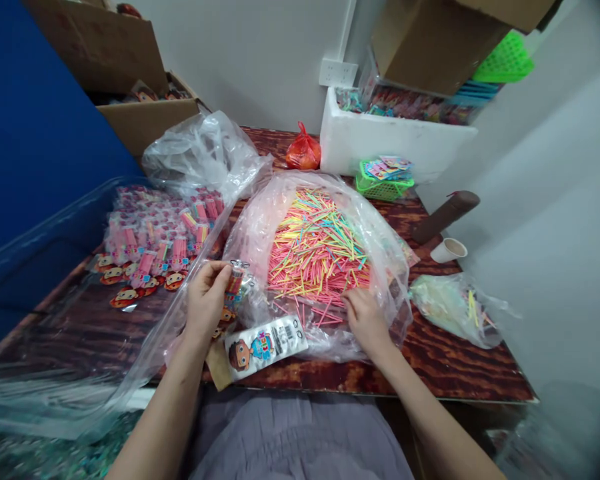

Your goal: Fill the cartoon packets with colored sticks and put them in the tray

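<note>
My left hand [210, 293] is closed on the top edge of a small clear packet [236, 281] with coloured sticks showing inside. Fingers curled together, my right hand [367, 320] is at the near right edge of a heap of thin pink, yellow, green and blue sticks [320, 247]. Its fingertips pinch at pink sticks, though how many they hold is hidden. The heap lies in a large open clear plastic bag [245, 220]. Between my hands, a flat printed pouch [267, 347] with a cartoon character rests at the table's front edge, partly over a brown piece [220, 363].
Many filled packets [150, 247] lie at left beside crumpled plastic [205, 150]. Behind are a cardboard box [135, 120], red bag [303, 150], white foam box [395, 137] and green basket [383, 189]. A paper cup [449, 250] and a plastic bag [450, 307] stand right.
</note>
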A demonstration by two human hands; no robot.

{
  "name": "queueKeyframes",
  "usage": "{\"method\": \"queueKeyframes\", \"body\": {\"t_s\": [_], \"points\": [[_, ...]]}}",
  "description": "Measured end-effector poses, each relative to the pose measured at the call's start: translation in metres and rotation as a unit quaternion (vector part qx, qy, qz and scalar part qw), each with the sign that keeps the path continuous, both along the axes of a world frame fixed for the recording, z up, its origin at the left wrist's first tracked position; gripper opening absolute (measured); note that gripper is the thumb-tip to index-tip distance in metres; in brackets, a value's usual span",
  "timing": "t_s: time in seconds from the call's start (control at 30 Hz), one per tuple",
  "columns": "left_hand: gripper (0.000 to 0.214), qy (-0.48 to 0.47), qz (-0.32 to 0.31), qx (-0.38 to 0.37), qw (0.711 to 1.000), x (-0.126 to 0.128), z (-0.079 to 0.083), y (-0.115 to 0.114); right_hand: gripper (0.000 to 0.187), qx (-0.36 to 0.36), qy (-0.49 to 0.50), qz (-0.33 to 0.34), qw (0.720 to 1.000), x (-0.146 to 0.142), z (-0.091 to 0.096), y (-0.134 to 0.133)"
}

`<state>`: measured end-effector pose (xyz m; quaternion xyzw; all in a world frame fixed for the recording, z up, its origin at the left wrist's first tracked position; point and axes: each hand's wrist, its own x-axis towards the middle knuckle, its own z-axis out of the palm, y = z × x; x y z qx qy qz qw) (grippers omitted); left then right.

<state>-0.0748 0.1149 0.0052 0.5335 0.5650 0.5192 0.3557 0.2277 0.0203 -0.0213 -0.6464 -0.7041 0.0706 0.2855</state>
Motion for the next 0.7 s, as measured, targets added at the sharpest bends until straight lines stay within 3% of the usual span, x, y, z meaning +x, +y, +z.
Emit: {"method": "queueKeyframes", "body": {"t_s": [0.1, 0.23, 0.4, 0.7], "points": [[0.021, 0.187, 0.039, 0.007, 0.982, 0.001, -0.032, 0.020, 0.024, -0.009, -0.159, -0.066, 0.985, 0.035, -0.016, 0.010], [0.023, 0.244, 0.070, 0.006, 0.967, 0.003, -0.053, 0.026, 0.026, -0.024, -0.279, -0.123, 0.952, 0.041, -0.018, 0.010], [0.029, 0.258, 0.069, 0.037, 0.963, 0.001, -0.053, 0.023, 0.018, -0.068, -0.364, -0.118, 0.921, 0.031, -0.009, 0.018], [0.033, 0.326, 0.043, 0.085, 0.941, -0.006, -0.040, 0.011, 0.017, -0.039, -0.435, 0.045, 0.899, 0.057, -0.009, 0.025]]}}
